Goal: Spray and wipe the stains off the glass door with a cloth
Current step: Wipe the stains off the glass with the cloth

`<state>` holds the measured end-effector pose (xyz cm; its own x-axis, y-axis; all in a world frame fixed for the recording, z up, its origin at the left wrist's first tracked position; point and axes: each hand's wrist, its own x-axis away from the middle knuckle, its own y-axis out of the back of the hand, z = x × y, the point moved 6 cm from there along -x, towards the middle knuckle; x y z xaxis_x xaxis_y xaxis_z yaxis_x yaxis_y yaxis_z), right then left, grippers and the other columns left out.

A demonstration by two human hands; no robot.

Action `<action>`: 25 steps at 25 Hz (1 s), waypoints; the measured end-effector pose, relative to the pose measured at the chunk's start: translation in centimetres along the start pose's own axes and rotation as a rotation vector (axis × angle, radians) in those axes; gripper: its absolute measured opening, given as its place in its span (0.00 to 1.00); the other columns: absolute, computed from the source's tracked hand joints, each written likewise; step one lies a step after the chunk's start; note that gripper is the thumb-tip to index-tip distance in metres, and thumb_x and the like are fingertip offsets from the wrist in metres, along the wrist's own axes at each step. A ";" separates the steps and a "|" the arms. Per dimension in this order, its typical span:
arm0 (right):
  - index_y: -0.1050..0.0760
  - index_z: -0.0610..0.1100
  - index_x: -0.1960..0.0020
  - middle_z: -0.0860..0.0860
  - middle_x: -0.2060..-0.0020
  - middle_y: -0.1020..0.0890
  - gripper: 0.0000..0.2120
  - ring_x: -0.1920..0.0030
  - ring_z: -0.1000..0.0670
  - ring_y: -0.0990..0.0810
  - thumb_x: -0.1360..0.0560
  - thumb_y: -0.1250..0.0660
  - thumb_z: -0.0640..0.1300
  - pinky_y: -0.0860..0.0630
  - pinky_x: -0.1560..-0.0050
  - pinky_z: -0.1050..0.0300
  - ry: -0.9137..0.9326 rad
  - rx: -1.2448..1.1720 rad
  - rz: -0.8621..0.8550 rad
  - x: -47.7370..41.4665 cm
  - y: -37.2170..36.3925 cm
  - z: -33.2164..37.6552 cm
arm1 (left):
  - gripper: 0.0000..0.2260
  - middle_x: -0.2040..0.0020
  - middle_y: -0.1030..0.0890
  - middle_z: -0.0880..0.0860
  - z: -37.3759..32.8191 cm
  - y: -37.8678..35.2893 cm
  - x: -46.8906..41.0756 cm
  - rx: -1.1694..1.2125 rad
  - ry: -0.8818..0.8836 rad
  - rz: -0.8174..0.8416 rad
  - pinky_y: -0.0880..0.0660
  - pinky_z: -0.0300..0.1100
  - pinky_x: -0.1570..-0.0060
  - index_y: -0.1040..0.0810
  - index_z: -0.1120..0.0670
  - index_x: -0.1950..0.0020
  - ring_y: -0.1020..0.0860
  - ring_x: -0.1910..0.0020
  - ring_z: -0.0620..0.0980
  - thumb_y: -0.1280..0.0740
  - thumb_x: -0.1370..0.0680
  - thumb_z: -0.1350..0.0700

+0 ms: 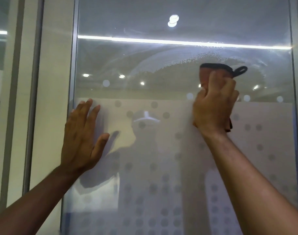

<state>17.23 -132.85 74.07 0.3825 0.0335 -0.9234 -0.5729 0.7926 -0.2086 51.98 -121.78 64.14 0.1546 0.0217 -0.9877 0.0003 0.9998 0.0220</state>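
Dim, hazy and low in contrast. Lit from ceiling lamps mirrored in the glass door [178,53]: a hard white strip of glare [161,41] across the top, round spots [122,76] below. Smeared wet haze [170,62] catching the light above the cloth [211,72]. Soft shadow [100,121] beside the left hand [80,133] on the frosted band [263,116]. Motion-blurred at the right hand [214,106] and cloth. Bent slightly at the picture's edges, wide-angle.
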 end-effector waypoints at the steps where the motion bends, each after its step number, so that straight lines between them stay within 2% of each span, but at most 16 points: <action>1: 0.30 0.45 0.25 0.37 0.32 0.27 0.22 0.40 0.34 0.25 0.19 0.38 0.43 0.26 0.40 0.44 0.038 0.003 0.012 0.3 -0.6 2.0 | 0.40 0.13 0.39 0.63 -0.1 -0.1 0.0 -0.007 -0.002 0.004 0.42 0.67 0.16 0.35 0.61 0.16 0.42 0.13 0.65 0.51 0.15 0.31; 4: 0.30 0.45 0.23 0.38 0.31 0.27 0.23 0.43 0.35 0.25 0.18 0.38 0.43 0.22 0.45 0.43 0.159 -0.024 0.072 2.5 -2.5 8.6 | 0.40 0.13 0.39 0.63 -0.3 0.0 0.1 -0.003 -0.022 0.004 0.43 0.68 0.17 0.36 0.61 0.16 0.42 0.13 0.65 0.52 0.14 0.32; 8: 0.30 0.45 0.22 0.39 0.31 0.26 0.25 0.45 0.38 0.25 0.19 0.38 0.41 0.21 0.48 0.44 0.378 -0.069 0.164 8.0 -4.6 17.8 | 0.43 0.12 0.43 0.64 -0.1 0.6 0.2 0.155 -0.003 -0.030 0.46 0.65 0.14 0.42 0.65 0.14 0.45 0.12 0.63 0.55 0.14 0.31; 12: 0.30 0.46 0.23 0.42 0.32 0.26 0.20 0.45 0.42 0.25 0.14 0.40 0.47 0.22 0.48 0.46 0.600 -0.140 0.277 14.0 -5.6 23.4 | 0.47 0.12 0.47 0.66 0.4 1.1 0.2 0.312 0.051 -0.093 0.47 0.66 0.14 0.47 0.69 0.15 0.47 0.11 0.64 0.57 0.15 0.29; 15: 0.35 0.49 0.19 0.44 0.28 0.28 0.24 0.43 0.43 0.25 0.14 0.39 0.52 0.25 0.47 0.46 0.661 -0.094 0.307 15.2 -5.8 23.4 | 0.48 0.12 0.46 0.66 0.7 1.3 0.2 0.351 0.073 -0.122 0.46 0.68 0.15 0.47 0.69 0.15 0.46 0.12 0.64 0.57 0.16 0.28; 18: 0.38 0.51 0.17 0.43 0.25 0.30 0.27 0.42 0.42 0.26 0.15 0.39 0.50 0.26 0.49 0.45 0.702 -0.022 0.312 14.9 -5.4 22.0 | 0.46 0.13 0.43 0.66 0.6 1.3 0.3 0.336 0.053 -0.135 0.45 0.64 0.14 0.44 0.68 0.15 0.44 0.12 0.64 0.56 0.15 0.29; 21: 0.35 0.53 0.18 0.42 0.24 0.29 0.27 0.43 0.41 0.26 0.17 0.39 0.44 0.28 0.51 0.43 0.678 0.017 0.280 14.0 -4.4 19.4 | 0.44 0.13 0.44 0.65 0.6 1.2 0.4 0.266 0.022 -0.099 0.47 0.59 0.13 0.43 0.66 0.15 0.45 0.12 0.63 0.53 0.15 0.30; 25: 0.28 0.56 0.22 0.42 0.26 0.26 0.26 0.47 0.37 0.24 0.19 0.36 0.43 0.31 0.55 0.45 0.530 0.106 0.202 10.9 -2.4 12.4 | 0.41 0.13 0.42 0.66 0.1 1.0 0.4 0.119 -0.012 -0.033 0.42 0.67 0.16 0.41 0.63 0.14 0.44 0.13 0.66 0.51 0.14 0.31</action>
<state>31.79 -126.87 68.46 -0.1584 -0.0974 -0.9826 -0.5105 0.8599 -0.0029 52.09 -120.73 63.79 0.1644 -0.0124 -0.9863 0.1223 0.9925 0.0079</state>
